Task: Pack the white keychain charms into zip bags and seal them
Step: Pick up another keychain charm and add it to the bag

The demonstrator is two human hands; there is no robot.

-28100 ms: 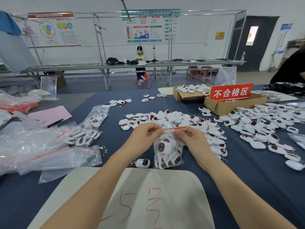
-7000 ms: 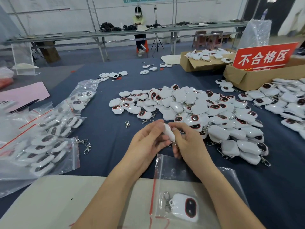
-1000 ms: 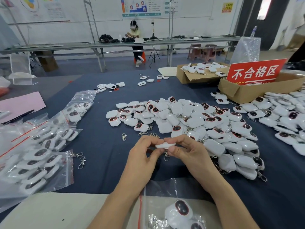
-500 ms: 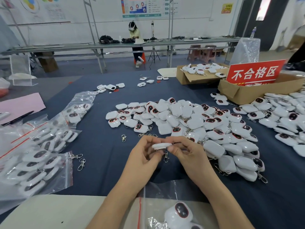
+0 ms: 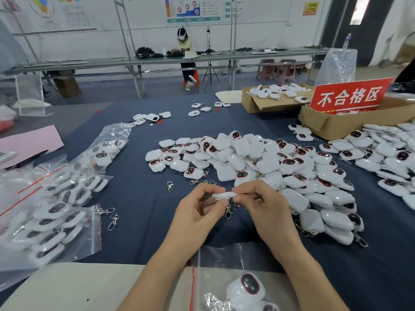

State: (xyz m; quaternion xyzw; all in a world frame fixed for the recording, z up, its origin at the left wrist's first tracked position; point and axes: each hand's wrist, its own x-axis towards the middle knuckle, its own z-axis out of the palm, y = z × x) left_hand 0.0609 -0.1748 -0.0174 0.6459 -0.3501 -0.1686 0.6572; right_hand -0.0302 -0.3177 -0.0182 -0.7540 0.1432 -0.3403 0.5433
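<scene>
My left hand [image 5: 197,212] and my right hand [image 5: 262,207] pinch one white keychain charm [image 5: 223,195] edge-on between them, above the blue cloth. Its metal clasp [image 5: 228,211] dangles below. Just beyond the hands lies a big pile of loose white charms [image 5: 258,162] with dark red-ringed faces. A clear zip bag [image 5: 226,277] with a red seal line lies under my wrists near the bottom edge, with charms [image 5: 247,288] inside it.
Filled zip bags [image 5: 51,212] crowd the left side; loose clasps [image 5: 107,217] lie beside them. Two cardboard boxes [image 5: 336,122] with a red sign [image 5: 349,95] stand at the back right. More charms [image 5: 386,151] spread along the right. A white board [image 5: 67,288] lies at the near edge.
Both hands keep hold of the same charm; it has turned slightly and shifted a little. The camera has tilted a bit, so the zip bag sits lower in view.
</scene>
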